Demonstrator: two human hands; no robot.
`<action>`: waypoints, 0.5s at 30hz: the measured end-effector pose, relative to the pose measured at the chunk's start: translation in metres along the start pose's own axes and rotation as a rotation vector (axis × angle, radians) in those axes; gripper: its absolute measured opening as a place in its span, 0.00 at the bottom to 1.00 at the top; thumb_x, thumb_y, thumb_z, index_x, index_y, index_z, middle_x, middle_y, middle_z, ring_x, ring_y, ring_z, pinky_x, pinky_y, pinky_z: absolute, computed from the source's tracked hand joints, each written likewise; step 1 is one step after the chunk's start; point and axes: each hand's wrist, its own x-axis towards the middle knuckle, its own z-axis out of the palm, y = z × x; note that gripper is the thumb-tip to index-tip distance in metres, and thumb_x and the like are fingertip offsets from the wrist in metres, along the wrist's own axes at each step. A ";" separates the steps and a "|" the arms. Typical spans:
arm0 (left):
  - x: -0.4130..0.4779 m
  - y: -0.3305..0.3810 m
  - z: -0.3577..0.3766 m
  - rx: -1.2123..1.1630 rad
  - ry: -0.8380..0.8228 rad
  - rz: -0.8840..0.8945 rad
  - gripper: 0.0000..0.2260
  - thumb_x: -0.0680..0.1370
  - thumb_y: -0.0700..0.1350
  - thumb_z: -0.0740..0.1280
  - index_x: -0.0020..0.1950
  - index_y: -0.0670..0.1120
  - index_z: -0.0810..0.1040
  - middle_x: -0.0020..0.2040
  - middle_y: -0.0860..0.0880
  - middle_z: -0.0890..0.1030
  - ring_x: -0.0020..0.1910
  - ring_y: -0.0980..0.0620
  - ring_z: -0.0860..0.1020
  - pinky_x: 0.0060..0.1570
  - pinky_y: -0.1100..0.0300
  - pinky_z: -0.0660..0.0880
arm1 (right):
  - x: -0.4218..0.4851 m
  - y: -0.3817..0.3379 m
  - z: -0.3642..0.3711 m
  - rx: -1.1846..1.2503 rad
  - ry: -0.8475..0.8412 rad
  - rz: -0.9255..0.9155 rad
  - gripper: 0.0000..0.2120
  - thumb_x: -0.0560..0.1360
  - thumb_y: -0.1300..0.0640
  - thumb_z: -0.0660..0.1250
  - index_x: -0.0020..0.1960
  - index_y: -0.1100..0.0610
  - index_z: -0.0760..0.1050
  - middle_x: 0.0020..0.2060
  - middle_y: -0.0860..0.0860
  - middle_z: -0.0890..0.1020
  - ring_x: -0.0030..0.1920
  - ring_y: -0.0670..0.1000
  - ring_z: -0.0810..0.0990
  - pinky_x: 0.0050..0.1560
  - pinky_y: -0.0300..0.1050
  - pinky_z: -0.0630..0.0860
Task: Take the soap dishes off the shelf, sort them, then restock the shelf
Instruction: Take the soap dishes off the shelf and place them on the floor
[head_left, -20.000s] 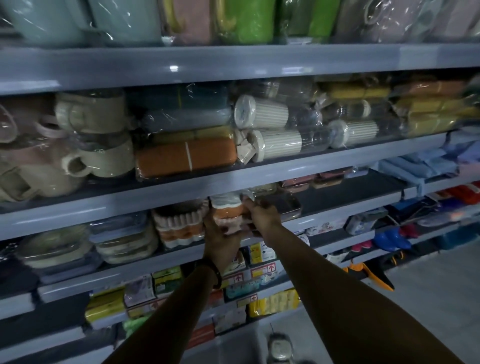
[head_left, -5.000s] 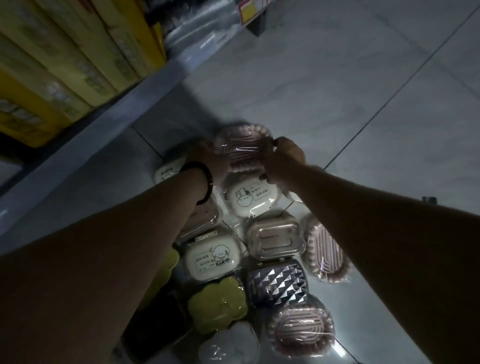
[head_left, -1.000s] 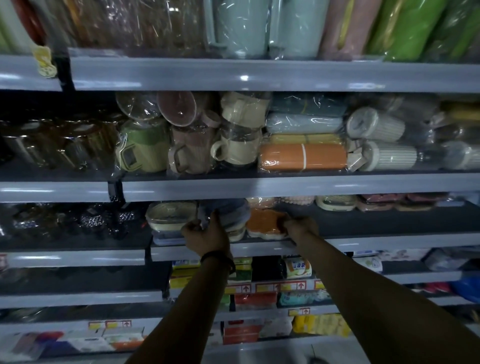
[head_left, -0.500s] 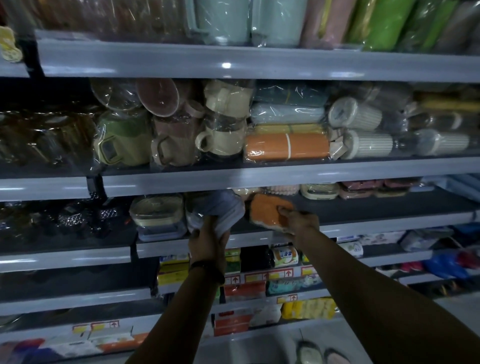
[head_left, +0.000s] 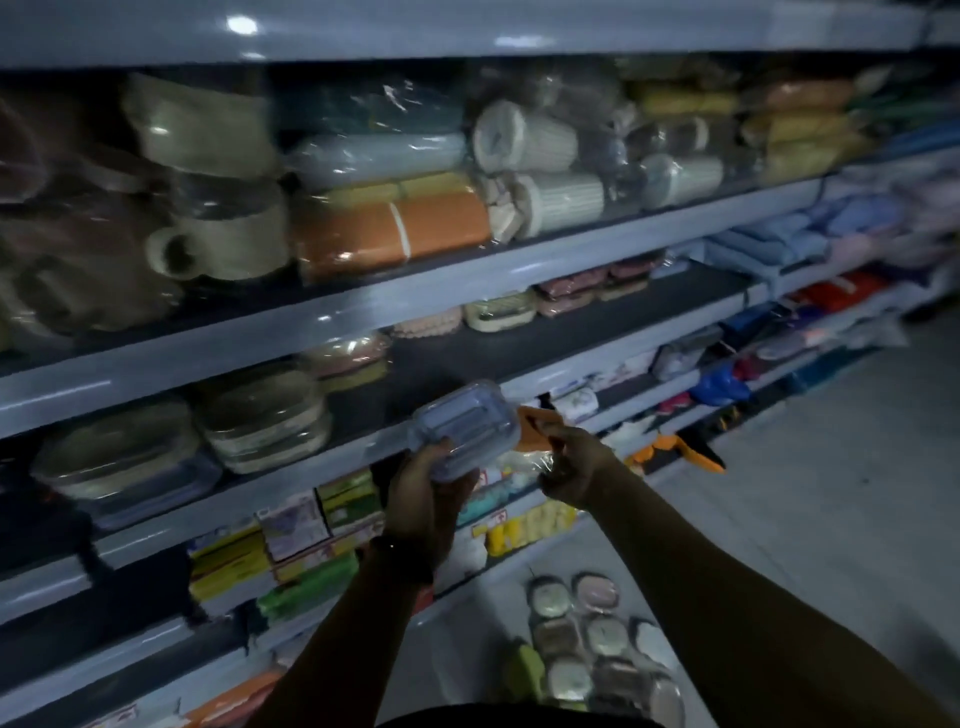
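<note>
The left hand (head_left: 426, 493) grips a clear, bluish rectangular plastic soap dish (head_left: 465, 428) by its lower edge, fingers curled under it. The right hand (head_left: 576, 467) pinches an orange film-wrapped soap dish (head_left: 535, 428) just beside it. Both dishes are in the air in front of the dark shelf (head_left: 519, 348).

The likeliest mishap is a slip. The clear dish is held at only one end and tilts away from the palm, and the film on the orange one looks slick, so either could fall onto the grey tiled floor (head_left: 805, 467) and crack. The sorted group of wrapped soap dishes on the floor (head_left: 597, 639) also lies close below the person, so a careless step or a dropped dish could scatter it.

By count, there are two hands with one dish in each. The floor group has roughly ten dishes, too blurred for an exact count. About seven stacks of soap dishes remain on the shelf (head_left: 265, 415).
</note>
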 end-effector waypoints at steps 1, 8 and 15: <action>0.001 -0.010 0.007 0.062 -0.006 -0.042 0.19 0.83 0.42 0.65 0.74 0.38 0.74 0.65 0.38 0.81 0.56 0.43 0.83 0.48 0.54 0.85 | -0.002 0.002 -0.018 0.015 0.046 0.010 0.02 0.77 0.58 0.70 0.47 0.53 0.78 0.28 0.52 0.73 0.29 0.50 0.73 0.30 0.38 0.70; 0.016 -0.127 0.030 0.118 -0.286 -0.420 0.19 0.79 0.35 0.74 0.69 0.41 0.76 0.65 0.42 0.82 0.64 0.44 0.82 0.58 0.48 0.81 | -0.038 0.033 -0.154 0.083 0.233 0.066 0.09 0.74 0.52 0.71 0.52 0.53 0.81 0.27 0.52 0.73 0.32 0.52 0.70 0.42 0.45 0.73; 0.007 -0.213 0.106 0.321 -0.176 -0.602 0.19 0.84 0.47 0.67 0.73 0.41 0.77 0.65 0.39 0.80 0.60 0.41 0.79 0.61 0.50 0.77 | -0.062 0.049 -0.279 0.258 0.404 0.009 0.13 0.75 0.54 0.69 0.56 0.54 0.86 0.32 0.52 0.78 0.24 0.50 0.73 0.27 0.38 0.64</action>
